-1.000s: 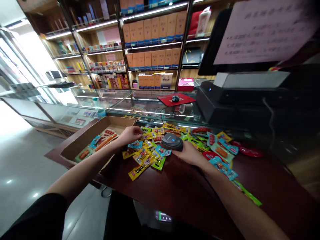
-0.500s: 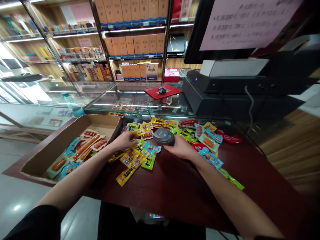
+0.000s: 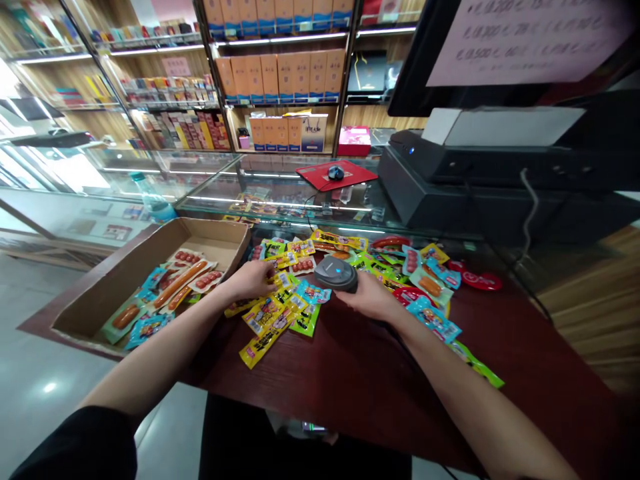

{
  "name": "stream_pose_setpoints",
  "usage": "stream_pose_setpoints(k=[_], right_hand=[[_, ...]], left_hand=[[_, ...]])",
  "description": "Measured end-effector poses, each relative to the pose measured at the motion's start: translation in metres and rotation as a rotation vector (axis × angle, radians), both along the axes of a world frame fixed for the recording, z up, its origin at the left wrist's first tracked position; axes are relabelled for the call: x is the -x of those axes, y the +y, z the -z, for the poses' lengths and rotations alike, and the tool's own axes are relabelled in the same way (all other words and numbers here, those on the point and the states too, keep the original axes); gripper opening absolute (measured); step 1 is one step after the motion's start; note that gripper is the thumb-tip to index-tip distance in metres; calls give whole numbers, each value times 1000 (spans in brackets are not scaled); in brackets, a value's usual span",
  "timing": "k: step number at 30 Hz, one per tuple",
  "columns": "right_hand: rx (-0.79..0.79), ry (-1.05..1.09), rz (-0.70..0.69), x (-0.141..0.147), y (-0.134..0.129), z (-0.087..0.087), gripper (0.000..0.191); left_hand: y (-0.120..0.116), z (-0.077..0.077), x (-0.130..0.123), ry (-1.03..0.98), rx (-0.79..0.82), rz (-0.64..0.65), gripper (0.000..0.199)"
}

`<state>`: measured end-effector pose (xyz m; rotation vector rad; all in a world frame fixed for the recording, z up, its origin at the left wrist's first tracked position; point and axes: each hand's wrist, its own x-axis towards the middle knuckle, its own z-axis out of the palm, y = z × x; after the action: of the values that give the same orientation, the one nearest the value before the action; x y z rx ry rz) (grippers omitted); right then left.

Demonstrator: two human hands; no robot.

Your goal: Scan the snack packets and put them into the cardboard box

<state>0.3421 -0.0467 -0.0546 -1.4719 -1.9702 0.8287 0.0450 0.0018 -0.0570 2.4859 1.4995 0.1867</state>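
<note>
My right hand (image 3: 369,295) is wrapped round a dark grey barcode scanner (image 3: 335,272), its head pointing left above the dark red table (image 3: 360,387). My left hand (image 3: 254,279) is closed at the left side of a pile of snack packets, its fingertips on a yellow packet (image 3: 281,260). Below it, more yellow packets (image 3: 265,315) overlap a green packet (image 3: 306,321) and a blue one (image 3: 314,292). Right of the scanner are further packets, among them a blue one (image 3: 433,319) and a sausage packet (image 3: 430,285).
An open cardboard box (image 3: 220,233) with sausage packets stands at the left. Behind are a glass counter (image 3: 270,175), a mouse (image 3: 335,173) on a red mat (image 3: 360,175) and a bottle (image 3: 153,199). A dark cash register (image 3: 430,190) stands at the right.
The view has shifted slightly, so most things appear a little further right and higher. Both hands keep nearly the same places over the packets, the scanner still in my right hand.
</note>
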Motion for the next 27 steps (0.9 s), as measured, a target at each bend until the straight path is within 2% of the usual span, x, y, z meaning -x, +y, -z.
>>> stream_pose_setpoints(k=[3,7,10,16,23,27], right_hand=[[-30,-12,-18,1,-1,1,33],[-59,-24,-27,5,-10,-5,32],[-70,-3,-52,8,-18,-13,34],[-120,13,-53,8,-20,-20,39],[-85,-18,-56,8,-18,-15,35],[-76,-19,-48,7,-17,-12,36]], left_hand=[[-1,-3,-6,-219,25,-33,25],[-4,-7,-19,-581,-34,-36,36],[-5,-4,-25,-725,-22,-40,40],[-4,-1,-21,-679,43,-95,39],[-10,-17,-23,-562,32,-140,25],[-9,-13,-22,-591,82,-141,33]])
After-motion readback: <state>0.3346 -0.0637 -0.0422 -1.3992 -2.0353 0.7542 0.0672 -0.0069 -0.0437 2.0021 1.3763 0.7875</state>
